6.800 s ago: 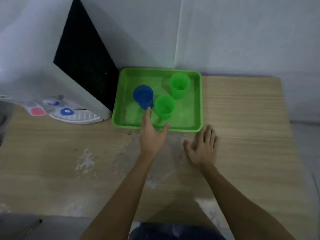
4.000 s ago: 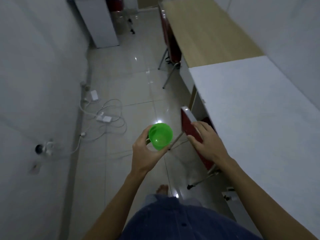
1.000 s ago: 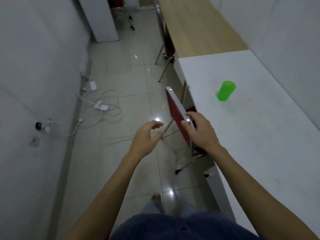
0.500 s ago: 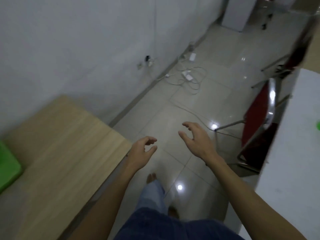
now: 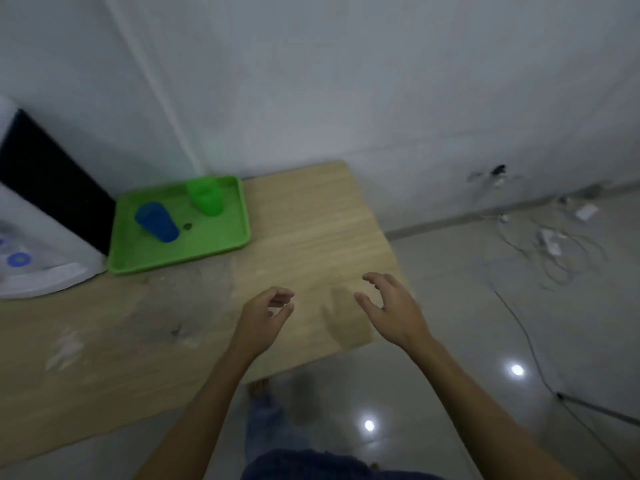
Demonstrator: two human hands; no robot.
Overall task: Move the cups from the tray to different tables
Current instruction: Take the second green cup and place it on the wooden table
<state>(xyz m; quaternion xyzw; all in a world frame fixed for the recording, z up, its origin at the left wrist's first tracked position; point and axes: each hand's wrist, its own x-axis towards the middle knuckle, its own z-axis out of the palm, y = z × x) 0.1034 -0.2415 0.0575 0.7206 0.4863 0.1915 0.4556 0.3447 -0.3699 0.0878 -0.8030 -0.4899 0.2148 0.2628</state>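
Both the left hand (image 5: 265, 315) and right hand (image 5: 389, 308) hung open and empty at centre frame. The blue cup (image 5: 157, 221) and green cup (image 5: 205, 196) stood close together in the green tray (image 5: 221, 245) at upper left; a hasty reach might topple one.

The table (image 5: 311, 220) has a matt, light wood-grain top with pale worn patches. The green tray (image 5: 214, 247) and the blue cup (image 5: 157, 221) look like smooth plastic, and the floor (image 5: 450, 393) is glossy tile.

White dispenser (image 5: 38, 244) on table; cables (image 5: 554, 244) on floor.
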